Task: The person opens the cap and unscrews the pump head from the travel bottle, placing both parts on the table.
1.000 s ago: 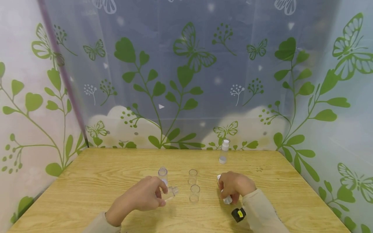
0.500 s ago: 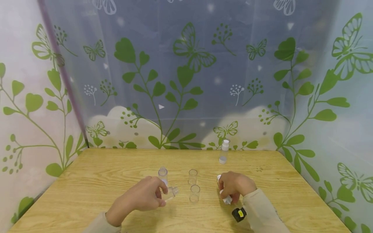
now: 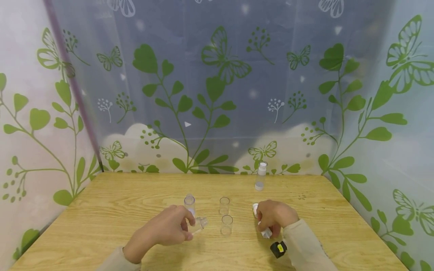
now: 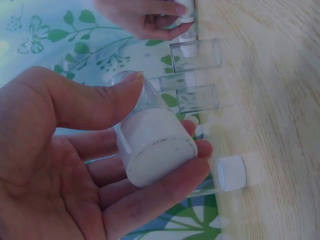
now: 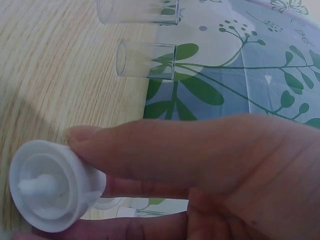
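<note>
Head view has the person's left hand over a wood-grain table, gripping a tilted clear bottle, its white base facing the wrist and its narrow neck pointing toward the table's middle. Across from it, the right hand pinches a white cap; up close, a little stem shows inside. Just beyond those fingers sits a second white piece, half hidden, so I can't say whether they touch it. Two clear cylinders stand between the hands, one behind the other. Past the left hand is an upright clear bottle; farther back, toward the right, stands a white-topped bottle. Some small black block with a yellow patch shows beside the right sleeve.
</note>
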Demonstrator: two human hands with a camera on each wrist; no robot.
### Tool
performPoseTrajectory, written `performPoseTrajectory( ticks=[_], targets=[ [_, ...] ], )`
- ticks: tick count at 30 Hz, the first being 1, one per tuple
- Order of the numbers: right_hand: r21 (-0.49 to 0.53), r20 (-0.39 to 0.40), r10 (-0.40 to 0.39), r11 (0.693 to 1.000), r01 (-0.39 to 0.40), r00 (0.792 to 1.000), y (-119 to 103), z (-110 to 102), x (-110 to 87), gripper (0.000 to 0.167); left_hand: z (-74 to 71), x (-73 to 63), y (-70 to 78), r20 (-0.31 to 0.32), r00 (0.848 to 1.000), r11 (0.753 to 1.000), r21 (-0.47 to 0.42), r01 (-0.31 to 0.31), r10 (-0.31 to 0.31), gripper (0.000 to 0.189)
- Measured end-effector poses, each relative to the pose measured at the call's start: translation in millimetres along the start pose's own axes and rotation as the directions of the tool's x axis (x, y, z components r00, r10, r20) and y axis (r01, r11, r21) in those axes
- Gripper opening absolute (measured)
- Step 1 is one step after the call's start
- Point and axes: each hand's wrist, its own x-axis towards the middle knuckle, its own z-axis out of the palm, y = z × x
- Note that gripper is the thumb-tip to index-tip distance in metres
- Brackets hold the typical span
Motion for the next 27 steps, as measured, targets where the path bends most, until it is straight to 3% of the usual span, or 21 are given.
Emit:
performPoseTrajectory(
  ticks=[27],
  targets=[
    [0.001,0.02,0.001,1.0,-0.001,1.0,-2.6,-1.3,0.9,0.012,-1.2,0.1,-0.8,0.006,1.0,1.0,-0.006,-0.012,0.012,0.027]
  ],
)
